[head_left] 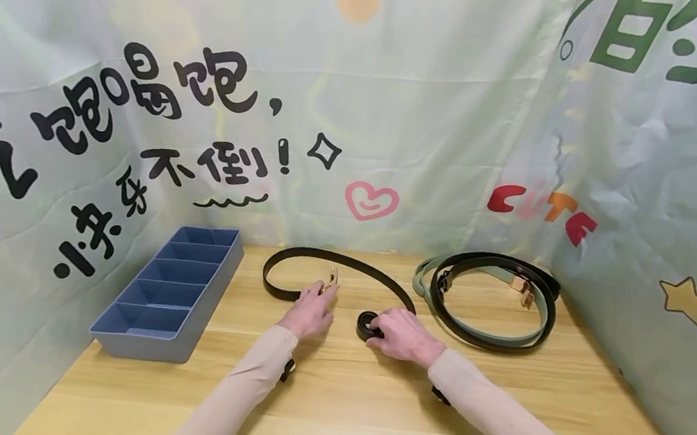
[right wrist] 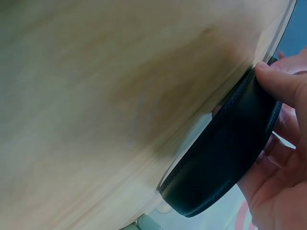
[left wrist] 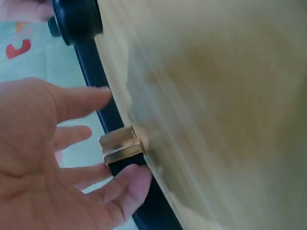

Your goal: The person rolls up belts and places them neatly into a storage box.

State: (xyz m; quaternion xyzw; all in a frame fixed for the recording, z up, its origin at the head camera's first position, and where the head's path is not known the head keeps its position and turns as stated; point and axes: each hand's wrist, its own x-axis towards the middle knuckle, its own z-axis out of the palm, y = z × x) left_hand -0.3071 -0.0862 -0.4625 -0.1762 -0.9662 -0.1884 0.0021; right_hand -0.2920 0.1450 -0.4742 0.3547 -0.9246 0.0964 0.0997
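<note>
Dress noted: long-sleeved, bare-handed.
Left sleeve and right sleeve plain pale beige, lightly creased, wrist-length; left hand and right hand bare; small left black piece, right black piece visible.

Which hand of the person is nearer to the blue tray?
The left hand. It is to the right of the tray, at the gold buckle; the right hand is farther right, holding the coiled black belt.
</note>
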